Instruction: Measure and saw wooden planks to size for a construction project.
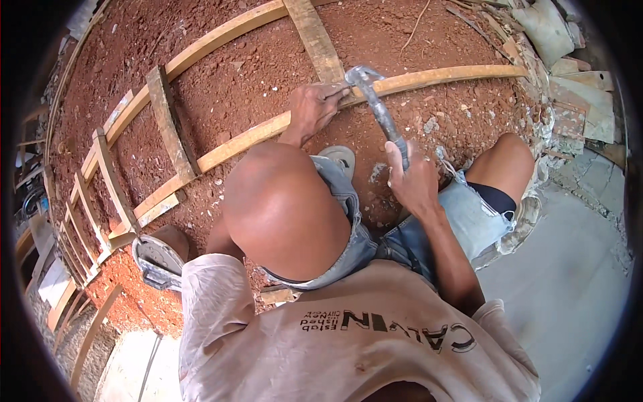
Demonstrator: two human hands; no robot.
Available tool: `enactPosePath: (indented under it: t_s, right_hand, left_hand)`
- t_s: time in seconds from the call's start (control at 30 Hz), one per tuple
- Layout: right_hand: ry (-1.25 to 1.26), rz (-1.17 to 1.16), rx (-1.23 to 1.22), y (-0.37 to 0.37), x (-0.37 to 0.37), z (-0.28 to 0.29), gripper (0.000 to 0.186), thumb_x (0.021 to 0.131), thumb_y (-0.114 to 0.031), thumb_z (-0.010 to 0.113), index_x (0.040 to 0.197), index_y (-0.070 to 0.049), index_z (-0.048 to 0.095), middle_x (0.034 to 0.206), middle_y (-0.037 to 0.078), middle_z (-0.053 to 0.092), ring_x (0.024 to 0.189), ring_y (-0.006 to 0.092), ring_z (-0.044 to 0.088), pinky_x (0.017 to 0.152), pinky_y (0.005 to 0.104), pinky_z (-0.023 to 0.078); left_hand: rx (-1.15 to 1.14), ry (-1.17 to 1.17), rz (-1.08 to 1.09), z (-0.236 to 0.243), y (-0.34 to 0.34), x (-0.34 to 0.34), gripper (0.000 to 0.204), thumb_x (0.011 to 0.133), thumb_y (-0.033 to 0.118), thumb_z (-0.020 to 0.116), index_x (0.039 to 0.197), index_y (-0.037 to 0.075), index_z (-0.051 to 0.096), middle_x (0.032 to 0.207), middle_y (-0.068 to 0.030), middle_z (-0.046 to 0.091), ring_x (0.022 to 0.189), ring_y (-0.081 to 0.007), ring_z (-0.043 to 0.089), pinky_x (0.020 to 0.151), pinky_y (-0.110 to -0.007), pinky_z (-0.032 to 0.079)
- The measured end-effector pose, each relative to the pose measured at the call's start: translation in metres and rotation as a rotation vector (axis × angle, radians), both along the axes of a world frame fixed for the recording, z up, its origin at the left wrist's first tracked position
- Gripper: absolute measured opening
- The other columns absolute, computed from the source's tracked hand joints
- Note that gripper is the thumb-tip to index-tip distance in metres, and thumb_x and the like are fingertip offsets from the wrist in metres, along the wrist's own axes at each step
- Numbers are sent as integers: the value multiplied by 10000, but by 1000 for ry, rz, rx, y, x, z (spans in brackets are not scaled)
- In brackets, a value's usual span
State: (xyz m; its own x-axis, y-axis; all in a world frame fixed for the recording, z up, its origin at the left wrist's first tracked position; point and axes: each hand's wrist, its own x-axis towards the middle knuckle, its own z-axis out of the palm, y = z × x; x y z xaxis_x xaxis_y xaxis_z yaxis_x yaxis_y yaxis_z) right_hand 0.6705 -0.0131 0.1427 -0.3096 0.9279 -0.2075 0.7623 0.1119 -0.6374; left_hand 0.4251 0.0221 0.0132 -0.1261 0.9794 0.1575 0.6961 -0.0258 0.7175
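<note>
My right hand [415, 179] is closed round the lower handle of a claw hammer [384, 117], its metal head up by my left fingers. My left hand [313, 110] rests where a short wooden crosspiece [313, 39] meets a long wooden rail [445, 78]. Its fingers are bent and pressed together at the joint, close beside the hammer head. What they pinch, if anything, is too small to make out. The rail crosses the red soil in front of my bent knees, and the crosspiece runs away from it toward the far rail [224, 35].
More crosspieces, such as one board [169, 124], join the rails on the left. A bucket [171, 246] stands by my left side on red soil [261, 60]. Broken tiles and boards [589, 107] are heaped at the right, beyond a smooth grey floor [562, 268].
</note>
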Motion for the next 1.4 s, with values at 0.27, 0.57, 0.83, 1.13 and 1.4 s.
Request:
enactPosePath:
  t_s: [0.27, 0.57, 0.83, 1.13, 1.4]
  right_hand:
    - [507, -94, -92, 18, 12, 45, 530, 1071, -478, 550, 1019, 46, 606, 669, 103, 555, 556, 167, 578, 554, 366, 470]
    - [32, -91, -199, 28, 2, -9, 515, 1071, -482, 551, 967, 15, 640, 655, 108, 550, 610, 226, 578, 620, 430, 475]
    - [1278, 95, 262, 53, -30, 90, 530, 1059, -633, 466, 1060, -103, 474, 668, 37, 459, 552, 159, 458, 514, 287, 454]
    - [135, -123, 182, 80, 47, 65, 479, 1073, -480, 577, 943, -23, 643, 653, -7, 538, 609, 88, 522, 533, 300, 410]
    - [-223, 4, -61, -4, -15, -25, 528, 1065, -513, 530, 1091, -8, 680, 802, 229, 692, 735, 411, 702, 736, 538, 527]
  left_hand:
    - [-62, -208, 202, -8, 10, -19, 348, 930, 270, 775, 1224, 82, 760, 1021, -160, 768, 920, -276, 744, 833, -369, 574]
    - [-556, -718, 214, -35, 63, -66, 556, 966, 422, 759, 1251, -51, 694, 1189, -175, 743, 1074, -232, 718, 979, -376, 574]
    - [-657, -686, 205, -39, 68, -73, 419, 978, 395, 755, 1049, -16, 713, 1035, -98, 741, 943, -176, 725, 863, -335, 612]
    - [-643, -806, 228, -40, 72, -72, 448, 942, 428, 792, 876, 2, 671, 841, -79, 696, 786, -162, 695, 681, -326, 589]
    - [-648, -706, 191, -41, 69, -75, 417, 968, 441, 756, 1005, 31, 695, 1003, -62, 717, 889, -155, 707, 885, -344, 602]
